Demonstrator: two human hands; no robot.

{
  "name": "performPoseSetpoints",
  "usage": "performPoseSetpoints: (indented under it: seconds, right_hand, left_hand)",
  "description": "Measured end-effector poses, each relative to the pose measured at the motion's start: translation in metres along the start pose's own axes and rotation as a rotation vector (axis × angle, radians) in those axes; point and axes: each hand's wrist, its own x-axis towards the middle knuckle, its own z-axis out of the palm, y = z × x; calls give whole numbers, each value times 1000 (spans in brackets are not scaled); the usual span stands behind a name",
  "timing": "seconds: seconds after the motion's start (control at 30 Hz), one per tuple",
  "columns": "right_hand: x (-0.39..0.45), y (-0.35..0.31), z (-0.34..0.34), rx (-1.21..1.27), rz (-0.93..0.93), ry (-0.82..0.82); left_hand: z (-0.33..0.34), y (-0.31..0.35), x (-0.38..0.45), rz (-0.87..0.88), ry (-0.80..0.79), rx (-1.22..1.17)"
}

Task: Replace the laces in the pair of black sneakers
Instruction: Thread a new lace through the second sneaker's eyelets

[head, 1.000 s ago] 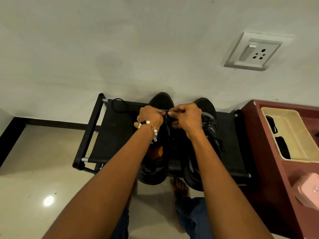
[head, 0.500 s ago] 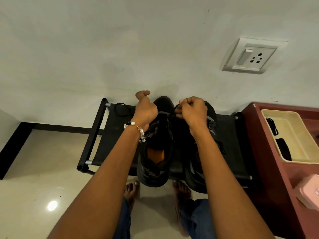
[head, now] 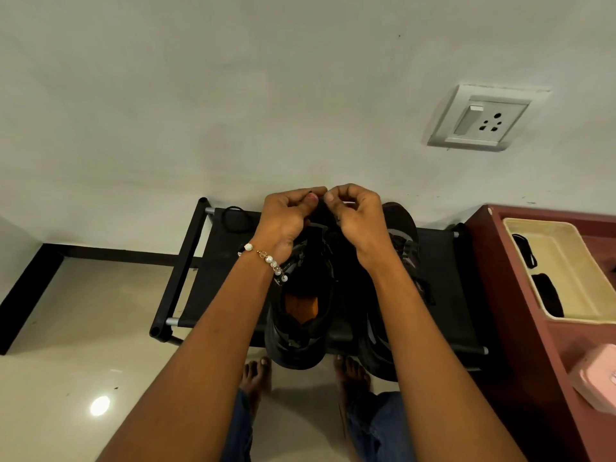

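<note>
Two black sneakers stand side by side on a low black rack (head: 213,288), toes to the wall. The left sneaker (head: 301,315) shows an orange insole. The right sneaker (head: 401,248) is partly hidden by my right forearm. My left hand (head: 288,216), with a bead bracelet on the wrist, and my right hand (head: 356,216) are raised over the left sneaker's toe end, fingertips almost meeting. Each hand pinches a thin black lace (head: 318,203) that runs down to the shoe. A loose black lace (head: 235,218) lies coiled at the rack's far left.
A white wall with a switch socket (head: 483,120) rises right behind the rack. At the right stands a maroon cabinet (head: 520,328) holding a cream tray (head: 566,261) with dark items and a pink box (head: 596,378). My bare feet stand on the glossy floor (head: 83,328) below the rack.
Both hands have risen from the left sneaker's tongue toward the wall and come together, drawing the lace upward. The sneakers have stayed in place.
</note>
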Motion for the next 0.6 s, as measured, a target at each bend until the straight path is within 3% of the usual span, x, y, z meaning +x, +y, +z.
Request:
performPoseSetpoints:
  seconds: [0.17,0.6]
  right_hand:
    - [2,0,4,100,29,12]
    - [-3,-7,7,492,181,84]
  left_hand:
    - [-1,4,-3,-73,29,-182]
    - [3,6,-5,-186,-29,-159]
